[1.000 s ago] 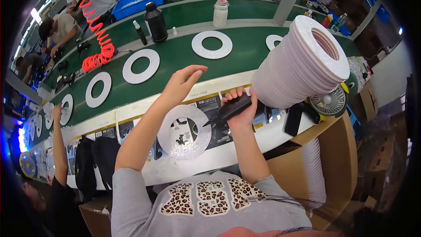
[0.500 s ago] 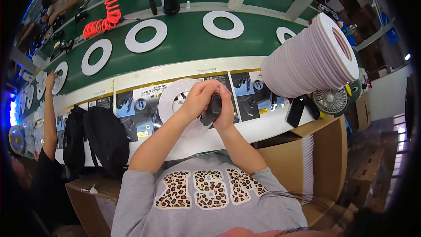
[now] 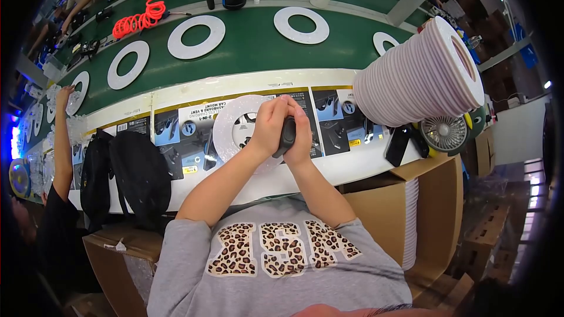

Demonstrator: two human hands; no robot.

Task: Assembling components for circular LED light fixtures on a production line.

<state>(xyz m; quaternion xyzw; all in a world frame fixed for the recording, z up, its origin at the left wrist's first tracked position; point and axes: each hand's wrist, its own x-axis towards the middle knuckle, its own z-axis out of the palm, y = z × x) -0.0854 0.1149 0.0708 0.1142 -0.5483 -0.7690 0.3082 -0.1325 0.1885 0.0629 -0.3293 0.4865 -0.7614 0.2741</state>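
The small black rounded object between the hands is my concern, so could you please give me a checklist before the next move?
1. Grip on small black rounded object: ok, it sits between the left hand and right hand.
2. Flat white ring over the white bench: ok, though the hands partly cover it in view.
3. Black rectangular phone-like object: ok, apart from both hands.
4. Tall stack of white rings steady: cannot tell; the lens bends edges.
5. Palm-side faces of the black object: cannot tell, hidden.
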